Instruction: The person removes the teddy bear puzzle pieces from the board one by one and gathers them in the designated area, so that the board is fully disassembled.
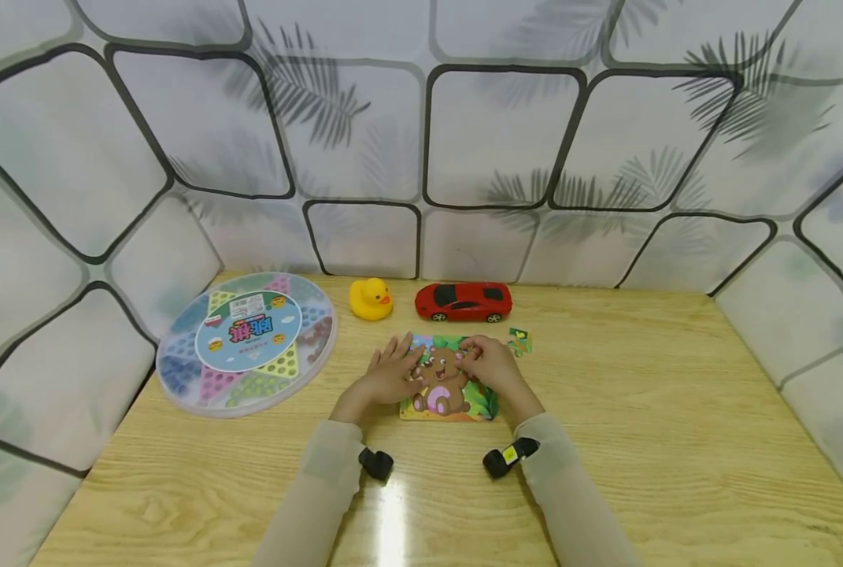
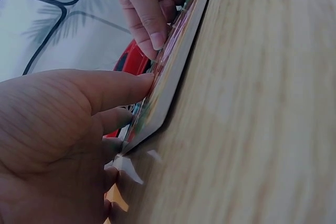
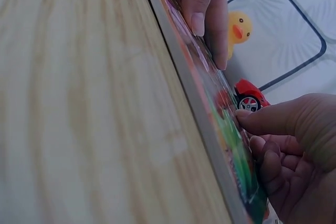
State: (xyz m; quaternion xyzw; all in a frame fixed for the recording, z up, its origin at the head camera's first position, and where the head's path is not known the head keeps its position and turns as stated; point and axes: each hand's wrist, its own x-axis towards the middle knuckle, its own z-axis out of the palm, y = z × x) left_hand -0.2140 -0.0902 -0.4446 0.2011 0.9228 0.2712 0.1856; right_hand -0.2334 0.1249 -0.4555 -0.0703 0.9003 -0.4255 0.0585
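Observation:
A bear jigsaw puzzle (image 1: 441, 386) lies flat on the table, most of its picture filled in. My left hand (image 1: 386, 378) rests on its left side, fingers extended, the thumb touching the picture in the left wrist view. Over the upper right part, my right hand (image 1: 495, 366) pinches a small puzzle piece at the board's surface, thumb forward and other fingers curled; the piece is mostly hidden by the fingertips. A loose green puzzle piece (image 1: 520, 341) lies just beyond the board's upper right corner.
Behind the puzzle stand a red toy car (image 1: 464, 302) and a yellow rubber duck (image 1: 370, 299). A round Chinese checkers board (image 1: 308, 370) lies at the left. Patterned fabric walls (image 1: 499, 142) border the back and sides of the wooden table (image 1: 676, 409).

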